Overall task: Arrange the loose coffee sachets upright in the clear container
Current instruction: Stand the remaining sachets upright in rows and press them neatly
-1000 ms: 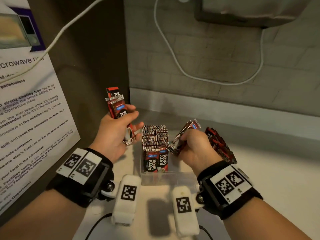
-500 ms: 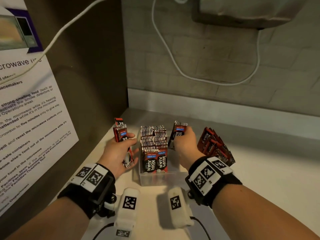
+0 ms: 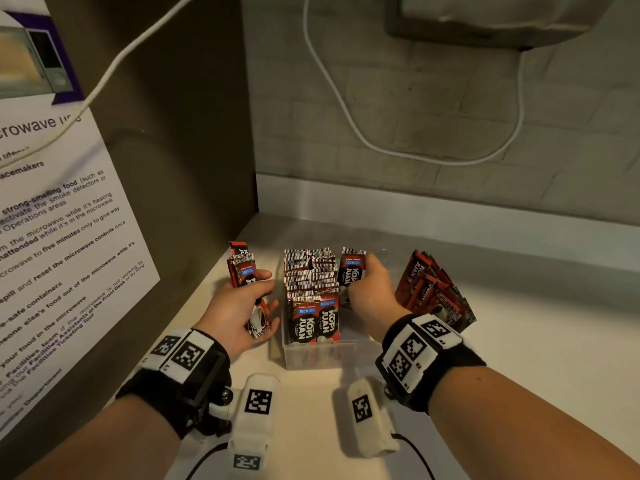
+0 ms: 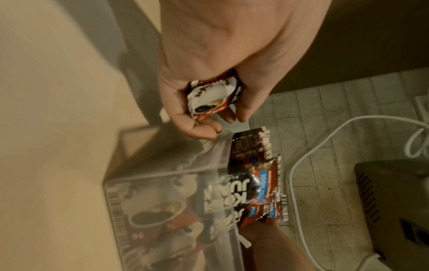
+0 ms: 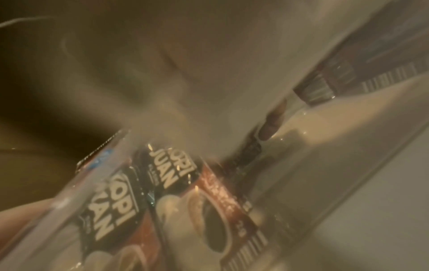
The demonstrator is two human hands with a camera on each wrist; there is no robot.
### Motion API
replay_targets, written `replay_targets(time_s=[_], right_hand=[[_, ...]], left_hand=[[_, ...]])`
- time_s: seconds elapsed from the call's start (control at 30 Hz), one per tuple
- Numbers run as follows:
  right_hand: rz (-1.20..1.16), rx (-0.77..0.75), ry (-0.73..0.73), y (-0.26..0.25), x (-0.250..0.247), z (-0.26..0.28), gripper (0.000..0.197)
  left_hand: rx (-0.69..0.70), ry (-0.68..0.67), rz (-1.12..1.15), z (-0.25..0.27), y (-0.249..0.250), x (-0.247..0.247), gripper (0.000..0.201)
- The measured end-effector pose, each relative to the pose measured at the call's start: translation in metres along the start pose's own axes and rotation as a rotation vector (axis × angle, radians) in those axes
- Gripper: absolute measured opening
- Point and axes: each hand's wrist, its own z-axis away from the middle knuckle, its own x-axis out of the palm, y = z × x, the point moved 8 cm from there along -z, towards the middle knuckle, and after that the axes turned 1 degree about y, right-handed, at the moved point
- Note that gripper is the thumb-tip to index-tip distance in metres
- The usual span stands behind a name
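The clear container point(image 3: 313, 356) stands on the white counter, its left part packed with upright red-and-black coffee sachets point(image 3: 313, 299). My right hand point(image 3: 363, 277) pinches a few sachets point(image 3: 351, 270) and holds them upright in the container's right part. Left of the container, my left hand point(image 3: 265, 299) grips a small bundle of sachets point(image 3: 242, 270), also seen in the left wrist view point(image 4: 213, 95). A loose pile of sachets point(image 3: 431, 291) lies to the right of the container. The right wrist view is blurred and shows sachets point(image 5: 167, 183) through the clear wall.
A brown side panel with a microwave notice point(image 3: 52, 237) closes off the left. A brick wall with a hanging white cable point(image 3: 346, 109) is at the back, and an appliance point(image 3: 502, 19) hangs above. Bare counter point(image 3: 536, 341) stretches to the right.
Both hands have come down. The right hand brought its tilted sachets upright into the container's right part. The left hand lowered its bundle beside the container.
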Motion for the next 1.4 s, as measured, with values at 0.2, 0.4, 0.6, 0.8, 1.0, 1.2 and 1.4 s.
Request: replay_targets(time_s=[0.2, 0.4, 0.6, 0.8, 1.0, 1.2, 1.4], right_hand=[[0.081, -0.039, 0.03, -0.001, 0.0, -0.005, 0.037], [0.075, -0.04, 0.007, -0.001, 0.002, -0.007, 0.04], [0.007, -0.041, 0.017, 0.0, 0.0, -0.01, 0.034], [-0.048, -0.026, -0.021, 0.006, 0.007, -0.013, 0.03], [0.02, -0.046, -0.074, 0.0, 0.008, -0.01, 0.037], [0.017, -0.054, -0.066, 0.0, 0.006, -0.012, 0.034], [-0.063, -0.038, -0.07, -0.001, 0.006, -0.012, 0.063]], left_hand=[[0.004, -0.004, -0.006, -0.004, 0.0, 0.001, 0.014], [0.005, -0.001, 0.003, -0.004, 0.0, 0.001, 0.014], [0.005, 0.004, 0.002, -0.004, 0.001, 0.001, 0.013], [0.008, 0.01, -0.005, -0.003, 0.0, 0.001, 0.013], [0.005, 0.006, -0.005, -0.002, 0.0, 0.002, 0.013], [0.006, 0.003, -0.003, -0.002, -0.001, 0.002, 0.013], [-0.009, 0.001, 0.013, -0.006, -0.003, -0.002, 0.014]])
